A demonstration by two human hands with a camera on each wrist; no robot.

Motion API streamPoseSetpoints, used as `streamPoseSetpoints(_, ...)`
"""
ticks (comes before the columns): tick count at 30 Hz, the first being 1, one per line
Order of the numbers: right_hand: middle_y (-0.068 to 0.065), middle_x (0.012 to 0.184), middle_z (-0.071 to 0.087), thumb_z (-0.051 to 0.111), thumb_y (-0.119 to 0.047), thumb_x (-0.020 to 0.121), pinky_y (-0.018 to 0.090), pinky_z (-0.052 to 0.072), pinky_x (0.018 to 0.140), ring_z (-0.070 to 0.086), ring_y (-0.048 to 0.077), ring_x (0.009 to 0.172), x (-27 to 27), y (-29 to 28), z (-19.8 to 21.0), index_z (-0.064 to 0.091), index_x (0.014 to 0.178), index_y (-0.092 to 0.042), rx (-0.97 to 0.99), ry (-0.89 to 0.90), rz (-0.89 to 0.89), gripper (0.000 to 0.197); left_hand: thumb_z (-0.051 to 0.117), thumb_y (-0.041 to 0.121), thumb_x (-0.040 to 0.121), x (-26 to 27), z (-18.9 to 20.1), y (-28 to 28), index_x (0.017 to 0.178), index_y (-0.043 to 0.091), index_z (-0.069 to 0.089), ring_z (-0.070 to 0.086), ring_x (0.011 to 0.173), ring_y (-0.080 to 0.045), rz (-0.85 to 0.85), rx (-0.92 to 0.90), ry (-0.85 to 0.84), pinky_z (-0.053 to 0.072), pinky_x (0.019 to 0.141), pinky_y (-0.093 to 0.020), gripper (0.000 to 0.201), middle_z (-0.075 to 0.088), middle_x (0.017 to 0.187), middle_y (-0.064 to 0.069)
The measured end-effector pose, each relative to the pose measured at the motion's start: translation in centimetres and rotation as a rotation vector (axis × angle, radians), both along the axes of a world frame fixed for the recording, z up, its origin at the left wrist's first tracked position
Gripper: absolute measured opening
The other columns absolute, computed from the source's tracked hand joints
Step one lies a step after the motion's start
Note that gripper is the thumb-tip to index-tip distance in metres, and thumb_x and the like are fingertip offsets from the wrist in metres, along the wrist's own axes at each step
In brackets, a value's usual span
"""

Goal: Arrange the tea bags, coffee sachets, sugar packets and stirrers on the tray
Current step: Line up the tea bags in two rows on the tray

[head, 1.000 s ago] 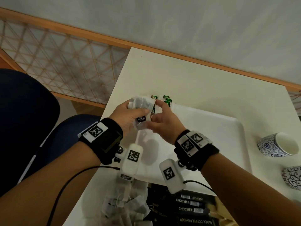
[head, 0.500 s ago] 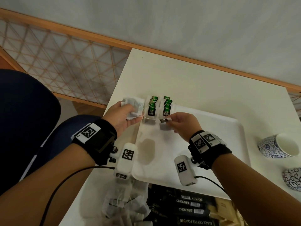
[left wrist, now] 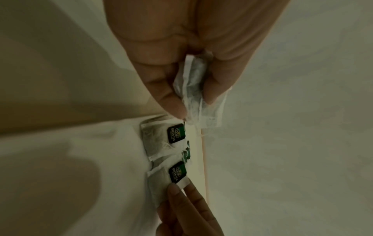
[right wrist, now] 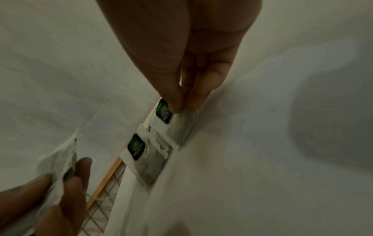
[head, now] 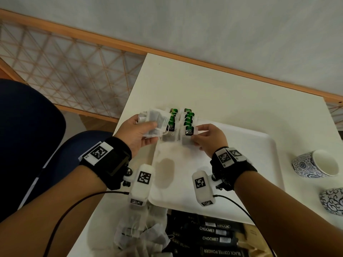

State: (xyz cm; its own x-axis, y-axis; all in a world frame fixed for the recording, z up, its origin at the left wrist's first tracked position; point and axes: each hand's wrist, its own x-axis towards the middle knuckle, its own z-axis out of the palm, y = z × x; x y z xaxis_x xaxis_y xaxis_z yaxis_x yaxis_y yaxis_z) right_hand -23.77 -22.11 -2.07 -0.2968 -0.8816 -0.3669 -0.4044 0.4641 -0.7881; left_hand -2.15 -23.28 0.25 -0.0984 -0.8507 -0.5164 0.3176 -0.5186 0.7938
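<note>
A white tray (head: 232, 154) lies on the white table. At its far left corner lie two short rows of tea bags with green tags, the left row (head: 171, 123) and the right row (head: 188, 121). My left hand (head: 148, 130) hovers just left of them and grips a bunch of tea bags (head: 155, 120), held between thumb and fingers (left wrist: 193, 89). My right hand (head: 199, 133) pinches the edge of the nearest tea bag (right wrist: 181, 126) of the right row, which lies on the tray with its green tag (head: 189, 131) up.
A loose pile of tea bags (head: 141, 234) and black coffee sachets (head: 211, 236) lie at the table's near edge. Two blue-patterned cups (head: 315, 164) (head: 332, 201) stand right of the tray. A blue chair (head: 27, 136) and a wooden lattice rail (head: 65, 71) are on the left.
The hands were together on the bunch above the tray corner. My right hand drew one tea bag out and laid it at the right row's near end; my left hand moved left with the bunch.
</note>
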Motion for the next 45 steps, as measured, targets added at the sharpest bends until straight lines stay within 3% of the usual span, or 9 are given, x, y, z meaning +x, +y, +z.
streamPoseSetpoints(5,0.006,0.07,0.068,0.072,-0.007,0.076,0.044,0.058,0.075,0.068,0.025,0.067,0.4,0.0,0.0,0.056,0.095,-0.022,-0.01,-0.08,0.02,0.029,0.06,-0.004,0.086,0.2,0.1,-0.1,0.094,0.013,0.06,0.067,0.062,-0.014,0.036,-0.033,0.029,0.057,0.057,-0.026,0.018,0.067,0.088,-0.009)
streamPoseSetpoints(11,0.008,0.081,0.068,0.073,-0.013,0.079,0.036,0.058,0.072,0.067,0.02,0.07,0.2,-0.2,0.5,0.055,0.11,-0.02,-0.031,0.021,0.08,0.036,0.06,-0.005,0.086,0.2,0.2,0.0,0.103,0.009,0.059,0.066,0.076,-0.022,0.018,-0.038,0.037,0.059,0.058,-0.027,0.022,0.065,0.1,-0.013)
streamPoseSetpoints(16,-0.004,0.084,0.065,0.068,-0.023,0.084,0.027,0.051,0.065,0.061,0.014,0.074,-0.3,-0.1,1.5,0.058,0.109,-0.025,-0.108,0.121,0.104,0.027,0.058,-0.006,0.087,-0.1,0.1,0.2,0.102,0.008,0.059,0.065,0.079,-0.024,-0.01,-0.016,0.048,0.058,0.056,-0.027,0.021,0.064,0.1,-0.014)
streamPoseSetpoints(22,-0.014,0.085,0.065,0.062,-0.02,0.087,0.021,0.05,0.069,0.061,-0.003,0.072,1.8,0.6,4.0,0.058,0.105,-0.031,-0.267,-0.011,0.281,0.021,0.063,-0.005,0.084,-1.1,-0.1,0.7,0.098,0.012,0.06,0.069,0.07,-0.019,-0.065,-0.018,0.04,0.056,0.054,-0.027,0.022,0.067,0.092,-0.01)
streamPoseSetpoints(27,-0.011,0.116,0.049,0.054,0.008,0.075,0.016,0.048,0.071,0.056,0.007,0.089,2.4,1.4,4.5,0.059,0.112,-0.032,-0.447,0.163,0.558,0.054,0.065,-0.002,0.084,-1.3,-0.1,0.7,0.109,0.007,0.058,0.07,0.072,-0.018,-0.074,-0.022,0.054,0.056,0.056,-0.026,0.027,0.067,0.094,-0.012)
streamPoseSetpoints(32,-0.009,0.111,0.054,0.067,-0.009,0.083,0.02,0.043,0.073,0.053,0.005,0.087,2.3,1.1,4.3,0.074,0.094,-0.023,-0.559,0.292,0.559,0.02,0.064,0.001,0.085,-0.8,0.0,0.9,0.12,0.001,0.055,0.07,0.067,-0.014,-0.065,-0.006,0.075,0.056,0.055,-0.024,0.036,0.067,0.092,-0.011)
streamPoseSetpoints(37,-0.002,0.125,0.053,0.067,-0.011,0.082,0.025,0.047,0.079,0.05,0.004,0.093,2.5,0.4,5.0,0.07,0.106,-0.026,-0.529,0.42,0.708,0.029,0.06,-0.001,0.087,-0.2,0.1,0.9,0.12,0.003,0.053,0.069,0.064,-0.012,-0.069,0.012,0.114,0.057,0.056,-0.024,0.034,0.067,0.088,-0.009)
streamPoseSetpoints(41,-0.007,0.106,0.062,0.065,-0.015,0.085,0.023,0.046,0.075,0.052,0.001,0.088,3.0,0.0,5.3,0.074,0.094,-0.023,-0.617,0.358,0.663,0.015,0.06,0.002,0.088,0.1,0.3,0.9,0.12,0.004,0.054,0.068,0.067,-0.012,-0.076,0.012,0.115,0.056,0.055,-0.023,0.033,0.066,0.093,-0.009)
streamPoseSetpoints(45,-0.01,0.096,0.066,0.061,-0.019,0.09,0.021,0.043,0.079,0.059,0.006,0.089,2.8,-0.5,6.0,0.073,0.105,-0.023,-0.458,0.323,0.542,0.019,0.056,-0.004,0.09,0.9,0.2,0.6,0.108,0.009,0.057,0.065,0.076,-0.019,0.024,0.023,0.082,0.057,0.052,-0.026,0.023,0.064,0.095,-0.01)
